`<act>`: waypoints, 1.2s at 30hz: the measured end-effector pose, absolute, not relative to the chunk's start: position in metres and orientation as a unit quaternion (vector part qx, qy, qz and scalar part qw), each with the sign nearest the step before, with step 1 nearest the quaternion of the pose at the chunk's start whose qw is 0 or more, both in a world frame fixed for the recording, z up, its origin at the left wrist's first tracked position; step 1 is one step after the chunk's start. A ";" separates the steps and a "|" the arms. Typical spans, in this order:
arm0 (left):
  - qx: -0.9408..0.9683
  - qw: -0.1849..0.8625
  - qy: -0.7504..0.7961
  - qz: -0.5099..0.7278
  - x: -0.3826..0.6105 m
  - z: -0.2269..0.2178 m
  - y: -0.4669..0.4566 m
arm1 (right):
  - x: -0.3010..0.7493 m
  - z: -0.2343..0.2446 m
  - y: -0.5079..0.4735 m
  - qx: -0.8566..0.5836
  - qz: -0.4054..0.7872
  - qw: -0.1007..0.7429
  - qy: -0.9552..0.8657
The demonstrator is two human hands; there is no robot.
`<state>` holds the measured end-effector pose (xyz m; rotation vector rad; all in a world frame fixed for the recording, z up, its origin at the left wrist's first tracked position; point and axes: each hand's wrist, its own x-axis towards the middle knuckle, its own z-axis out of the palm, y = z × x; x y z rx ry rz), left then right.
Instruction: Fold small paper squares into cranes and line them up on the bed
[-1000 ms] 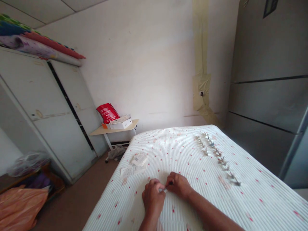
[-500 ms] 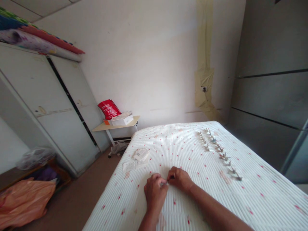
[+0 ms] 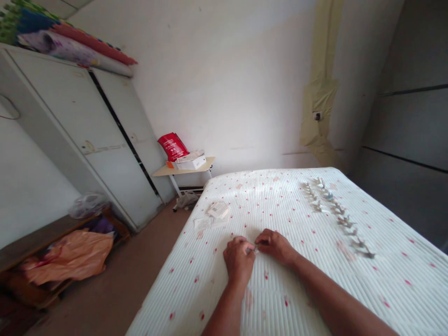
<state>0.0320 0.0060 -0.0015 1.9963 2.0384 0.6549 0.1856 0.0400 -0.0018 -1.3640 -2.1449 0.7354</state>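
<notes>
Since the earlier frames, the head view has turned left, so the room's fixed contents sit farther right and higher in it. At far left, an orange bag [image 3: 77, 256] lies on a low wooden unit [image 3: 33, 240]. Next, a grey cabinet [image 3: 119, 172] stands with its base on the brown floor [image 3: 115, 298]; a strip of this floor runs open along the bed's left edge. A small table [image 3: 161, 172] beyond carries a red bag [image 3: 173, 147] and a white box [image 3: 192, 162]. On the patterned bedcover [image 3: 280, 298], paper pieces [image 3: 217, 209] overlap near the left edge. To their right, the left hand [image 3: 239, 254] pinches a small pale piece [image 3: 251, 251], low over the cover and well inside the edge. The right hand [image 3: 275, 245] has bent fingers at the piece's right end; whether they grip or merely touch cannot be told. Bare cover separates this hand from the small folded items [image 3: 345, 221], lined up toward the right edge. A grey panelled unit [image 3: 416, 196] stands beyond that edge.
</notes>
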 end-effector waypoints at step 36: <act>0.701 0.088 0.632 0.319 0.034 -0.008 0.002 | 0.192 -0.016 0.044 -0.416 0.290 0.335 -0.794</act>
